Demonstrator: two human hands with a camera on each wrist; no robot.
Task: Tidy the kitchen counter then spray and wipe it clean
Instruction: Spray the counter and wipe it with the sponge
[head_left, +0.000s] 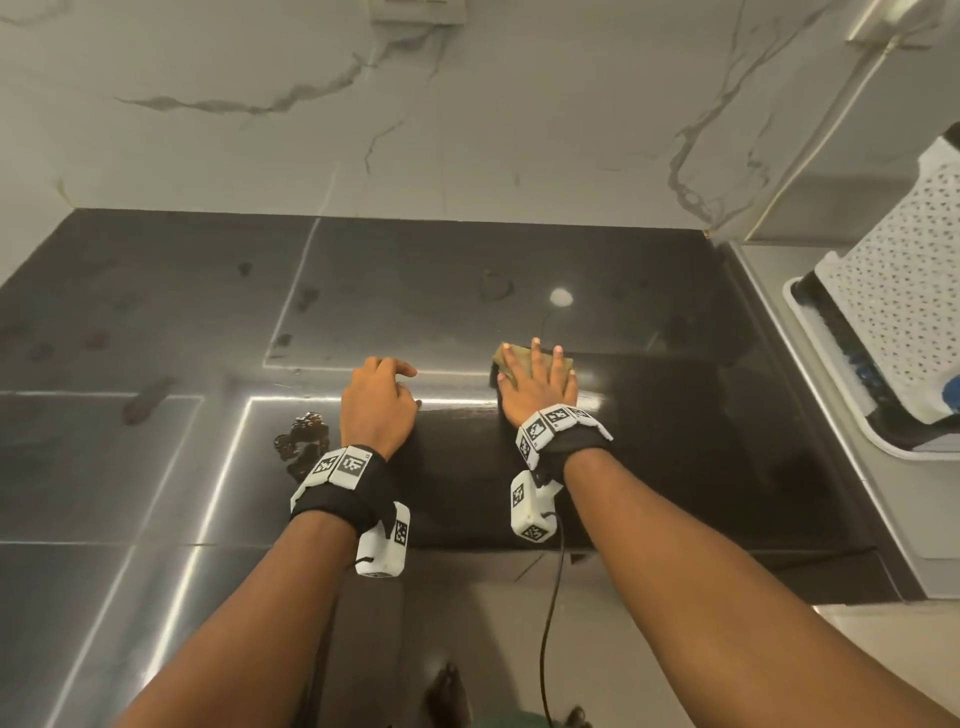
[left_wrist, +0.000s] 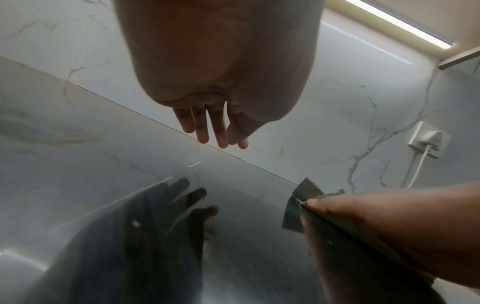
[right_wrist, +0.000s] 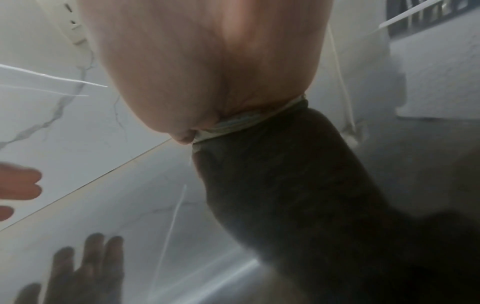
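right hand (head_left: 537, 387) flat, fingers (head_left: 535, 349) spread on cloth (head_left: 511, 356)

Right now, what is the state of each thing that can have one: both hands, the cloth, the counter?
left hand: loosely curled, holds nothing
right hand: flat, fingers spread, presses on the cloth
cloth: folded, flat on the counter
counter: smeared, brown spill not yet wiped

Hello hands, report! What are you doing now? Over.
Right hand flat, pressing cloth on counter. Left hand resting, empty. Brown spill beside left wrist, unwiped.
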